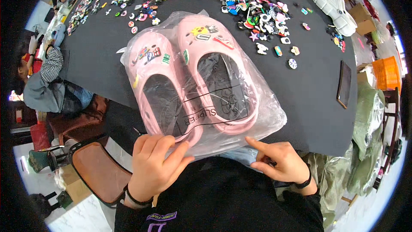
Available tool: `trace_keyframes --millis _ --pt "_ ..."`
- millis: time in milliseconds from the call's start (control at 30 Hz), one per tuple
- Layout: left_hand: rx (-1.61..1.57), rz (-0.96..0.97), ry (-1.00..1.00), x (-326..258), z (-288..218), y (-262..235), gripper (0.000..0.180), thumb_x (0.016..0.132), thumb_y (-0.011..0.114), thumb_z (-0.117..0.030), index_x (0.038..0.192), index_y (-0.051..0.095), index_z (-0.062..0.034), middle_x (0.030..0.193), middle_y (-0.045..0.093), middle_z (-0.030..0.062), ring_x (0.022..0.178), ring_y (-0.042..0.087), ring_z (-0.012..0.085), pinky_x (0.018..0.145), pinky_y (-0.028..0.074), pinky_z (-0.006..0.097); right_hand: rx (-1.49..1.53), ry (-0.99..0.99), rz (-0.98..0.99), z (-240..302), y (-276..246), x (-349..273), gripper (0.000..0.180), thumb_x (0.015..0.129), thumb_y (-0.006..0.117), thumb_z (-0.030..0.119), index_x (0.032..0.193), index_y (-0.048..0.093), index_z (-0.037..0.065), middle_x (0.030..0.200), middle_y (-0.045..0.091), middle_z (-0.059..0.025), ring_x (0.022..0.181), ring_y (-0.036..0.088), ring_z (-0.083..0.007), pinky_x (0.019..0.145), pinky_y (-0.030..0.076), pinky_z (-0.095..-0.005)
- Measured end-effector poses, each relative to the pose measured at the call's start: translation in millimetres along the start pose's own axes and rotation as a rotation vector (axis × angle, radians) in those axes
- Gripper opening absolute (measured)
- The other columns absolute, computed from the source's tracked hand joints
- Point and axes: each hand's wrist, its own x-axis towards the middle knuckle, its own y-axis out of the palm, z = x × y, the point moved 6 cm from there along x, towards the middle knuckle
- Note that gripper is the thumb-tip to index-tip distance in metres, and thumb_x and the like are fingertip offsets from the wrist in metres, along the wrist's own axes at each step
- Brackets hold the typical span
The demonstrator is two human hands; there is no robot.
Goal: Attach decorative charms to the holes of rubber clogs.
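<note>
Though apart, hands [155,163] [281,160] at bag's [270,118] edge.

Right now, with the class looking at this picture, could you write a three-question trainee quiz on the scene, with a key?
1. Multiple choice: the clogs inside the clear bag are: a) green; b) pink; c) black.
2. True or false: the phone lies to the left of the clear bag.
3. Short answer: what is scattered over the far part of the table?

Key: 1. b. 2. False, it lies to the right. 3. Small colourful charms.
</note>
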Motion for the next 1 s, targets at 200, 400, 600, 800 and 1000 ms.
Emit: trace_keyframes --millis 200,400,600,800,1000 --pt "-0.009 -0.144 0.037 1 -1 -5 0.02 0.065 0.072 -0.006 0.083 0.064 -0.008 0.082 0.053 0.0059 0.076 0.052 0.0273 0.069 0.039 0.04 -0.261 -0.353 -0.09 35 -7 11 0.046 0.077 0.074 0.015 0.12 0.06 0.007 0.076 0.062 -0.0063 0.062 0.06 -0.0216 0.055 0.047 -0.0332" --pt "-0.084 -0.514 -0.02 -1 19 -39 0.02 0.071 0.064 0.009 0.089 0.058 0.0026 0.08 0.058 0.0136 0.071 0.055 0.0288 0.065 0.045 0.037 -0.732 -0.471 -0.441 72 -20 30 0.056 0.063 0.079 0.019 0.116 0.064 0.015 0.108 0.058 -0.0034 0.089 0.056 -0.0216 0.073 0.043 -0.0344" --pt "0.046 -0.893 -0.141 3 62 -70 0.016 0.081 0.058 0.012 0.095 0.061 0.0049 0.087 0.06 0.0146 0.08 0.057 0.0264 0.072 0.046 0.033 -0.862 -0.583 -0.532 78 -34 67 0.041 0.065 0.07 0.013 0.106 0.064 0.016 0.115 0.06 -0.0069 0.088 0.059 -0.0247 0.072 0.046 -0.0357" --pt "0.132 -0.884 -0.116 22 106 -84 0.014 0.079 0.064 0.009 0.09 0.065 0.0006 0.084 0.059 0.0117 0.079 0.059 0.024 0.07 0.047 0.03 -0.624 -0.631 -0.175 83 4 89 0.035 0.069 0.063 0.005 0.102 0.06 0.012 0.096 0.059 -0.0068 0.074 0.063 -0.0218 0.057 0.053 -0.0314" --pt "0.11 -0.624 -0.316 3 124 -89 0.017 0.074 0.069 0.007 0.086 0.062 -0.0017 0.078 0.06 0.0089 0.064 0.055 0.023 0.059 0.045 0.032 -0.454 -0.612 -0.119 93 30 109 0.047 0.071 0.064 -0.001 0.118 0.057 0.001 0.093 0.055 -0.0106 0.071 0.061 -0.026 0.06 0.053 -0.0357"
